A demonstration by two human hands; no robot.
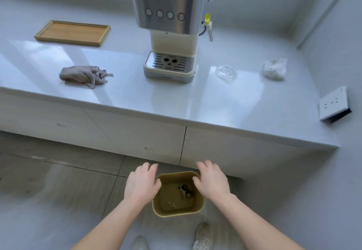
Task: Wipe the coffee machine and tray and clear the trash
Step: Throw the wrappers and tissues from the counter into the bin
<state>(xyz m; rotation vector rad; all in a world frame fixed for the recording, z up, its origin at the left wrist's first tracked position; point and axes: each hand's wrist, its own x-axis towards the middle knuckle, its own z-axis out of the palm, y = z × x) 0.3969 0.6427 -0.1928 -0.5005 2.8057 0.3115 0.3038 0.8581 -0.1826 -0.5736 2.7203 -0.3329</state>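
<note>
A cream and steel coffee machine stands on the white counter. A wooden tray lies at the back left, and a crumpled grey cloth lies nearer the front edge. Right of the machine lie a clear plastic wrapper and a crumpled white tissue. On the floor below stands a tan trash bin with a few scraps inside. My left hand and my right hand hover palm-down over the bin's two sides, fingers relaxed, holding nothing.
A white wall socket sits on the right wall by the counter's corner. White cabinet doors run under the counter. My two shoes show on the grey tiled floor just behind the bin.
</note>
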